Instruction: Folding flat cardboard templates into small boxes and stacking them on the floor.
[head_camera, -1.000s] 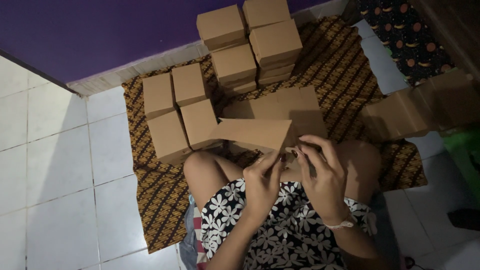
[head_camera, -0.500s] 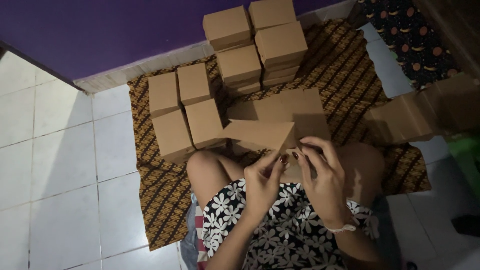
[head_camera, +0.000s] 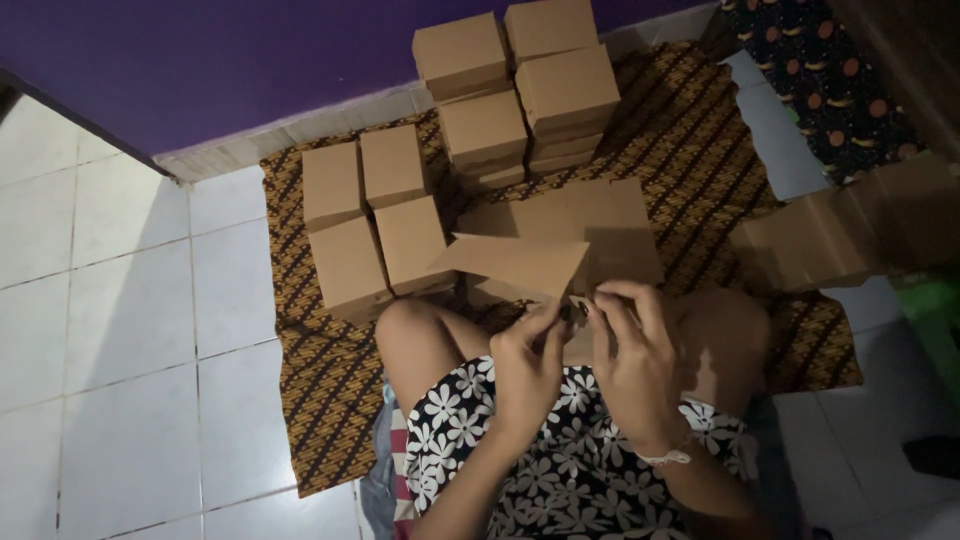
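A flat brown cardboard box blank (head_camera: 520, 262) is held over my lap, one pointed flap sticking out to the left. My left hand (head_camera: 527, 368) pinches its lower edge from the left. My right hand (head_camera: 638, 362) grips the same edge from the right, fingers curled over a small tab. Both hands meet near the middle of the blank. More flat cardboard (head_camera: 600, 225) lies just behind it on the patterned cloth (head_camera: 320, 400).
Folded brown boxes sit in a group (head_camera: 370, 225) at the left and in stacks (head_camera: 520, 90) near the purple wall (head_camera: 200, 60). More cardboard pieces (head_camera: 850, 235) lie at the right. White floor tiles (head_camera: 120, 380) surround the cloth. My knees rest under the blank.
The view has shifted slightly, so the boxes appear a little further right. My hands stay on the cardboard blank, with small finger movements at its edge.
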